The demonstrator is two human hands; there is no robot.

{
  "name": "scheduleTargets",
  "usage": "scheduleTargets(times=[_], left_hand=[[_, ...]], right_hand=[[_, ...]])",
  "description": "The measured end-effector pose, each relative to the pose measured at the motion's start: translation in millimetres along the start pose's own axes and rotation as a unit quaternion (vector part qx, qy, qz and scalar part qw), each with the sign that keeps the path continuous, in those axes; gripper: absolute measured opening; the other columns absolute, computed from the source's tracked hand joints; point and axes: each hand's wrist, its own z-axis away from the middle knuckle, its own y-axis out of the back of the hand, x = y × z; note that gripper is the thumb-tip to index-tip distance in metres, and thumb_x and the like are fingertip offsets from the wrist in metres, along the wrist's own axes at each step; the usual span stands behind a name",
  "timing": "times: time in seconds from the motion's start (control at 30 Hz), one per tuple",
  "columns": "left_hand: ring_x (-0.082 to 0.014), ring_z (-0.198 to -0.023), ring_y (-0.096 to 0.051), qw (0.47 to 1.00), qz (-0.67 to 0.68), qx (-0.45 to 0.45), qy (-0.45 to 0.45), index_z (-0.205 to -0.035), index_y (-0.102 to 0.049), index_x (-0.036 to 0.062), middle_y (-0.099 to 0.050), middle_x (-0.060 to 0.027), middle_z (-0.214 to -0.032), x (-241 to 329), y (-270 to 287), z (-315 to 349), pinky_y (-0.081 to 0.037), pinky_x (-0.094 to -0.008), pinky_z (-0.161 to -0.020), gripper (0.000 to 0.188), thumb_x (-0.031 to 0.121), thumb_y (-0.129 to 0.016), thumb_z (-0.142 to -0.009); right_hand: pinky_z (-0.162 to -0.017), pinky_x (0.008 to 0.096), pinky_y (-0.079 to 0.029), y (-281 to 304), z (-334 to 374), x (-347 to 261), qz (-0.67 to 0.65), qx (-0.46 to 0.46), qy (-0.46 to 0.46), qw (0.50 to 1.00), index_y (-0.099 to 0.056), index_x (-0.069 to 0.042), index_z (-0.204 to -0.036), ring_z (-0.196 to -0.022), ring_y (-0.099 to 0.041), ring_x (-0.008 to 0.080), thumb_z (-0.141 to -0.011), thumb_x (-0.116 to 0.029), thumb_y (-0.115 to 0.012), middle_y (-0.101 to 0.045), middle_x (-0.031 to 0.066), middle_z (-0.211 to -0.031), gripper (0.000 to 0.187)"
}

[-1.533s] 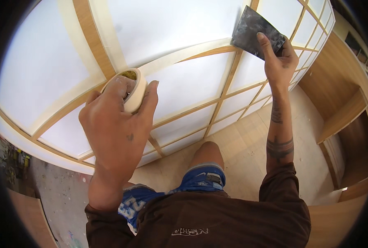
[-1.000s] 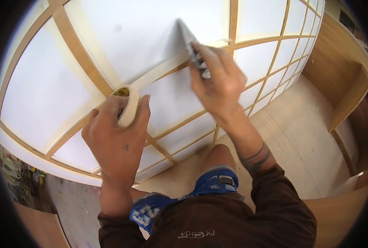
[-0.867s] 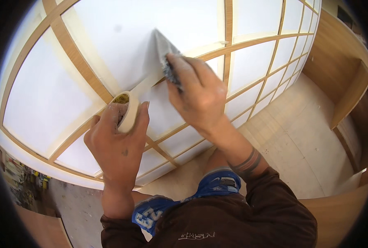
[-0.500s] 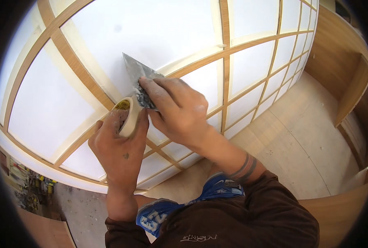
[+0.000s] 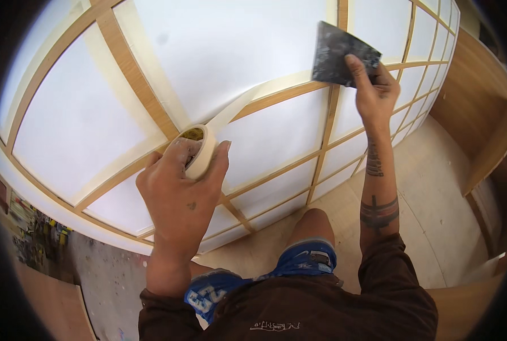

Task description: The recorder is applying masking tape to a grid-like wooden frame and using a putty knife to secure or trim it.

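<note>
My left hand (image 5: 180,190) grips a roll of cream masking tape (image 5: 205,153), fingers in its core and thumb at the outer side. From the roll a loose tape strip (image 5: 233,108) stretches up and right toward the edge of a wooden strip (image 5: 276,99), where its far part lies along the white panel (image 5: 225,48). Up on the right, my right hand (image 5: 374,91) pinches a flat, smeared metal scraper (image 5: 338,54) between thumb and fingers. The scraper is in front of a crossing of the wooden strips. I cannot tell whether it touches the surface.
A curved grid of wood strips and white panels, many edged with tape, fills the upper view. Pale board flooring (image 5: 424,199) lies at right, beside a brown wooden cabinet (image 5: 475,85). Tools and clutter (image 5: 40,236) sit at lower left on a speckled grey floor (image 5: 111,284).
My right hand has swung up and right with the scraper, away from the tape roll. The left hand has shifted slightly right, and a stretched tape strip now shows from the roll.
</note>
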Motion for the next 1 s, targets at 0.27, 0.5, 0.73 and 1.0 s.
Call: scheduleTargets(times=[0.27, 0.5, 0.73, 1.0], left_hand=[[-0.0250, -0.062, -0.064, 0.997, 0.053, -0.049, 0.023, -0.081, -0.071, 0.0013, -0.072, -0.0111, -0.070, 16, 11, 7, -0.052, -0.0350, -0.063, 0.025, 0.012, -0.093, -0.077], [-0.0249, -0.057, -0.062, 0.998, 0.063, -0.024, -0.005, -0.081, -0.070, 0.0021, -0.071, -0.0108, -0.068, 4, 8, 7, -0.050, -0.0337, -0.064, 0.026, 0.011, -0.094, -0.077], [-0.0294, -0.060, -0.066, 0.995, 0.008, 0.033, -0.096, -0.085, -0.069, 0.0016, -0.072, -0.0121, -0.071, 0, 1, 3, -0.049, -0.0362, -0.067, 0.026, 0.010, -0.092, -0.077], [-0.0311, -0.066, -0.069, 0.990, -0.004, 0.041, -0.133, -0.089, -0.070, 0.0009, -0.074, -0.0134, -0.077, -6, 0, 2, -0.049, -0.0371, -0.068, 0.026, 0.011, -0.091, -0.079]], right_hand=[[-0.062, 0.0203, -0.045, -1, 7, -10, 0.068, 0.064, 0.069, 0.993, -0.080, 0.005, -0.105, -0.071, -0.057, 0.0025, -0.097, -0.015, -0.082, -0.074, 0.0011, -0.081, 0.021], [-0.058, 0.0221, -0.046, -13, 19, -22, 0.219, 0.061, 0.213, 0.950, -0.078, 0.004, -0.093, -0.063, -0.059, 0.0077, -0.092, -0.001, -0.081, -0.070, 0.0086, -0.073, 0.006], [-0.061, 0.0366, -0.058, -70, 78, -44, 0.229, -0.014, 0.339, 0.912, -0.076, 0.004, -0.118, -0.074, -0.071, 0.0289, -0.070, 0.003, -0.077, -0.068, 0.0148, -0.094, 0.048], [-0.056, 0.0323, -0.054, -112, 113, -81, 0.100, -0.030, 0.309, 0.945, -0.078, 0.004, -0.117, -0.066, -0.069, 0.0232, -0.074, 0.009, -0.081, -0.071, 0.0134, -0.084, 0.044]])
